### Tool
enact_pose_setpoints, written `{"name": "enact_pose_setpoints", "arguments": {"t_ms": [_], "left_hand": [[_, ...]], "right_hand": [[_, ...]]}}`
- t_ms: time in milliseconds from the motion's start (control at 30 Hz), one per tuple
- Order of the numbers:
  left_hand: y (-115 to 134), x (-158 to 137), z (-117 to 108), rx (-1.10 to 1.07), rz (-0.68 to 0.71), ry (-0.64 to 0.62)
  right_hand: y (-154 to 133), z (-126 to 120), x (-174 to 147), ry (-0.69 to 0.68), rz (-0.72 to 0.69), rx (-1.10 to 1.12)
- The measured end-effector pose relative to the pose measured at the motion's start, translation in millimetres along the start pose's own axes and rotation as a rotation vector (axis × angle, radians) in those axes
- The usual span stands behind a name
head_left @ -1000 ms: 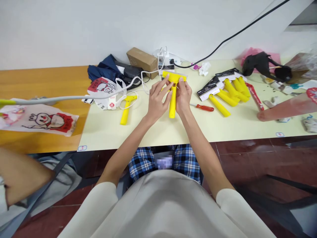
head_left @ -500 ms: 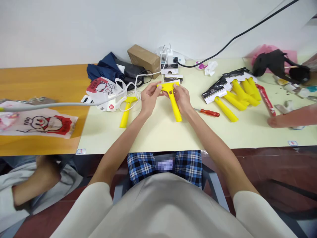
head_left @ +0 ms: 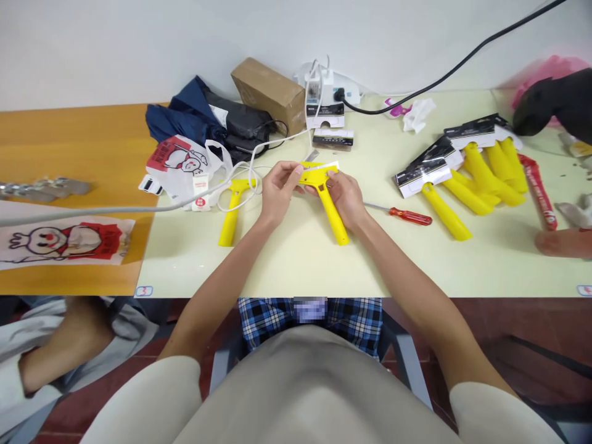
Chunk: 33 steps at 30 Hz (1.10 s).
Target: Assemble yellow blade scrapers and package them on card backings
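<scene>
Both hands hold a yellow scraper (head_left: 332, 213) just above the table, its head away from me and its handle slanting toward me. My left hand (head_left: 277, 194) pinches the left end of the head with thumb and fingers. At the right end, my right hand (head_left: 348, 196) grips the head, fingers partly hidden behind it. A pale strip shows along the head's far edge. To the left lies a second yellow scraper (head_left: 229, 219), crossed by a white cable. Right of my hands rests a red-handled screwdriver (head_left: 411, 216).
Several yellow scrapers (head_left: 446, 213) with black-and-white cards lie at the right. Small black-and-white boxes (head_left: 332, 139), a plugged power strip (head_left: 326, 86), a brown carton (head_left: 271, 92) and a plastic bag (head_left: 185, 163) stand behind. Another person's hand (head_left: 562, 242) is at the far right.
The view has shifted, so the table's things appear slightly spread outward. Both hands keep hold of the scraper, whose head is tilted a little differently. The co-worker's hand at the right shows less.
</scene>
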State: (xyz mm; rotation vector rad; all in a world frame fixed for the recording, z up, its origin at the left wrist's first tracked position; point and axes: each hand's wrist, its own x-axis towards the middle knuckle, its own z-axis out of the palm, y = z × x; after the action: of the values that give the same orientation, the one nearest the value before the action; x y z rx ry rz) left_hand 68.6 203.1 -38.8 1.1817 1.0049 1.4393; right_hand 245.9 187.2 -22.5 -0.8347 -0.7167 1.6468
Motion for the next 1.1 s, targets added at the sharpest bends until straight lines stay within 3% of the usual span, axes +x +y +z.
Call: {"name": "enact_pose_setpoints", "arguments": {"t_ms": [133, 233, 300, 667, 1000, 1100], "left_hand": [[6.4, 2.5, -11.9, 0.054, 0.006, -0.162], [10.3, 2.4, -19.4, -0.018, -0.091, -0.332], [10.8, 1.3, -22.1, -0.034, -0.154, -0.377], [9.7, -1.4, -20.9, 0.070, -0.093, -0.328], [10.4, -2.2, -22.4, 0.136, 0.054, -0.298], [11.1, 0.8, -20.8, 0.143, 0.028, -0.257]], "right_hand": [[-2.5, -0.6, -3.6, -0.074, 0.081, -0.022], [-2.0, -2.2, -4.7, -0.097, 0.150, -0.010], [-0.7, -3.2, -5.1, -0.104, 0.186, 0.001], [-3.5, -2.7, -8.2, -0.153, 0.232, -0.077], [-2.6, -2.0, -10.0, -0.209, 0.232, -0.055], [-5.1, -2.6, -10.1, -0.215, 0.246, -0.045]]}}
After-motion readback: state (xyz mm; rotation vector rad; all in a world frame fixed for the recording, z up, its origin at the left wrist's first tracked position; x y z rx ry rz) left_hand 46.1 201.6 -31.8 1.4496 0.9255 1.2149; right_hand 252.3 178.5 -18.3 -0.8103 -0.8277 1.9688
